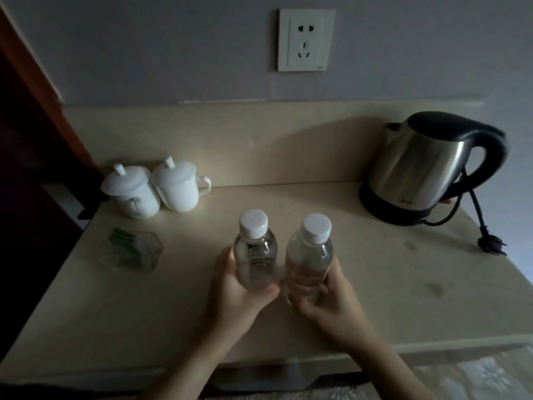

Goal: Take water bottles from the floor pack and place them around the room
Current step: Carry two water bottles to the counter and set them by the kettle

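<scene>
Two clear water bottles with white caps stand side by side over the middle of a beige counter point(375, 284). My left hand point(236, 290) grips the left bottle point(255, 249), which shows a printed label. My right hand point(326, 295) grips the right bottle point(310, 255) round its lower half. Both bottles are upright and nearly touch each other. Whether their bases rest on the counter is hidden by my hands. The floor pack is out of view.
Two white lidded mugs point(155, 189) sit at the back left, with a clear holder of green packets point(135, 249) in front of them. A steel kettle point(427, 168) on its base stands back right, its cord and plug point(490, 245) lying near the right edge. A wall socket point(306, 40) is above.
</scene>
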Demonstrator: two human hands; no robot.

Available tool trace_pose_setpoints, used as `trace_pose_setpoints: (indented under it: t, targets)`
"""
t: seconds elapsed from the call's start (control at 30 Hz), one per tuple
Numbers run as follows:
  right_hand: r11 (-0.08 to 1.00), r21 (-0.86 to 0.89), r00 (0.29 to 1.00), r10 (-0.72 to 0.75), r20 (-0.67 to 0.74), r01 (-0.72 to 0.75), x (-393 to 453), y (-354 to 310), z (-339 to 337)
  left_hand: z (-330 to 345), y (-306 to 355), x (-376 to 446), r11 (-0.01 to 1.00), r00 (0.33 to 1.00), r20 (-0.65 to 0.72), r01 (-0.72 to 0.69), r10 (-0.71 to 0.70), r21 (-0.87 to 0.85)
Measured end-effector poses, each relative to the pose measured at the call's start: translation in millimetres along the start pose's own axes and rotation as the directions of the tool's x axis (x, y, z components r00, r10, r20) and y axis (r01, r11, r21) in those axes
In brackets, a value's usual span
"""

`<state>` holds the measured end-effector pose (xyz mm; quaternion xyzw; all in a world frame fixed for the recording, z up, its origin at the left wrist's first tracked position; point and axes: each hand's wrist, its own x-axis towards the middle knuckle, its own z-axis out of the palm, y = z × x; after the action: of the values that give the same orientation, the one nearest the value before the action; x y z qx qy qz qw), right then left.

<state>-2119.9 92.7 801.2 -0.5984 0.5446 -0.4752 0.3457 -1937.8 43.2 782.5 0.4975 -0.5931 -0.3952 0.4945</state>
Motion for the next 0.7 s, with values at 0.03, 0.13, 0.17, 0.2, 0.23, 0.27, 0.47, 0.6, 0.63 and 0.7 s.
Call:
trace_pose_setpoints:
  t: [0.03,0.13,0.17,0.2,0.23,0.27,0.47,0.6,0.63,0.7]
  targets:
    - [0.996,-0.079,0.999,0.041,0.035,-0.038,0,4,-5,0,-1,-2,0.996,0.999,-0.047,-0.023,0.027,0.090]
    - [0.980,-0.184,0.996,0.087,0.035,-0.079,7,4,-14,0,5,-7,0.991,0.989,-0.149,0.025,-0.005,0.135]
    - [0.982,-0.166,0.995,0.093,0.019,-0.089,12,2,-15,0,5,-7,0.990,0.989,-0.149,0.043,-0.023,0.132]
    - [0.984,-0.155,0.996,0.093,-0.009,-0.093,18,1,-14,0,4,-4,0.990,0.990,-0.134,0.057,-0.040,0.126]
    - [0.984,-0.154,0.995,0.087,-0.046,-0.093,26,0,-13,-1,3,0,0.993,0.992,-0.111,0.066,-0.055,0.101]
    - [0.982,-0.162,0.993,0.081,-0.084,-0.094,35,0,-12,-1,2,6,0.995,0.994,-0.090,0.074,-0.068,0.067]
    - [0.965,-0.165,0.943,0.146,-0.300,-0.202,88,10,-10,15,17,45,0.991,0.991,0.082,0.112,-0.107,-0.067]
    - [0.946,-0.250,0.919,0.101,-0.381,-0.207,101,14,-7,28,12,58,0.992,0.991,0.031,0.130,-0.130,0.005]
    - [0.942,-0.266,0.919,0.091,-0.385,-0.205,100,15,-7,33,13,59,0.991,0.994,0.003,0.112,-0.113,0.079]
    - [0.947,-0.256,0.928,0.094,-0.361,-0.196,98,17,-9,38,14,62,0.979,0.995,-0.081,0.065,-0.050,0.191]
